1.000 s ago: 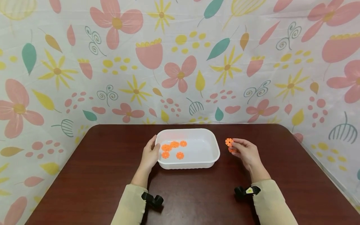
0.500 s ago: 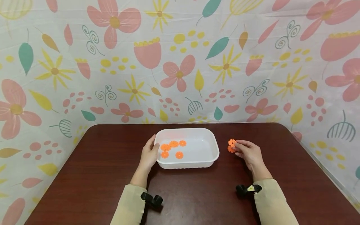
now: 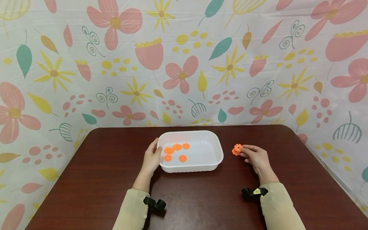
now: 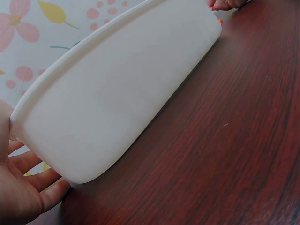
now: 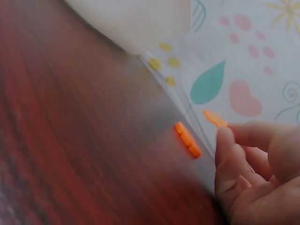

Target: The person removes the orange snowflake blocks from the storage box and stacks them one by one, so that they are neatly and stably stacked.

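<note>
A white plastic tub (image 3: 201, 167) stands on the table with several orange notched discs (image 3: 182, 158) lying in its left part. My left hand (image 3: 151, 156) holds the tub's left end, thumb over the rim; in the left wrist view its fingers (image 4: 44, 178) spread along the outer wall. To the right of the tub, my right hand (image 3: 256, 158) pinches one orange notched disc (image 5: 214, 117) between thumb and forefinger. A second orange disc (image 5: 187, 139) lies on the table just beyond the fingertips, partly overlapped by the held one in the head view.
The dark red-brown wooden table (image 3: 195, 201) reaches back to a flower-patterned cloth (image 3: 184, 64) hung behind it. A black wrist device (image 3: 155, 204) sits on the left sleeve, another black device (image 3: 253, 194) on the right.
My right hand has drawn slightly right, and its pinched disc has shifted right and a little down, uncovering more of the second disc. The left hand keeps its hold on the tub.
</note>
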A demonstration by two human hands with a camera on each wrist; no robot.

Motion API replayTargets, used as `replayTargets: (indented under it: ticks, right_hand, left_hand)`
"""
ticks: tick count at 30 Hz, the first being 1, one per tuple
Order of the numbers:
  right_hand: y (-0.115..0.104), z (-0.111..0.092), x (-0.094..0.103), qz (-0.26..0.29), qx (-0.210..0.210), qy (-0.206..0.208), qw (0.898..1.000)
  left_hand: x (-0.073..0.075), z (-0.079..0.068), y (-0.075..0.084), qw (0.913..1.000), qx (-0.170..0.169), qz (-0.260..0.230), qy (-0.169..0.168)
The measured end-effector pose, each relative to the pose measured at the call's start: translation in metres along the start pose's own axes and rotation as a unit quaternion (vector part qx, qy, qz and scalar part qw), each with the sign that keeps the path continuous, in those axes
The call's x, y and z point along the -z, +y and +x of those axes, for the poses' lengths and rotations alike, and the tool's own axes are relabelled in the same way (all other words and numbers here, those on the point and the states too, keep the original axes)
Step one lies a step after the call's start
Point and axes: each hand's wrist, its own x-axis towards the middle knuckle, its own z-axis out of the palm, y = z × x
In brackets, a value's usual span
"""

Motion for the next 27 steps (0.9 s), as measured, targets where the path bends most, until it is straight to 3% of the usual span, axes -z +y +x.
replayTargets:
  ticks: [6, 27]
  right_hand:
    - [0.0011, 0.0013, 0.0021, -0.036, -0.010, 0.015, 0.999]
    - [0.0010, 0.0020, 0.0012, -0.077, -0.027, 0.006, 0.997]
  left_hand:
    - [-0.0001, 0.0001, -0.0004, 1.0000, 0.001, 0.000, -0.001]
    - [0.0008, -0.0005, 0.0001, 1.0000, 0.001, 0.004, 0.000]
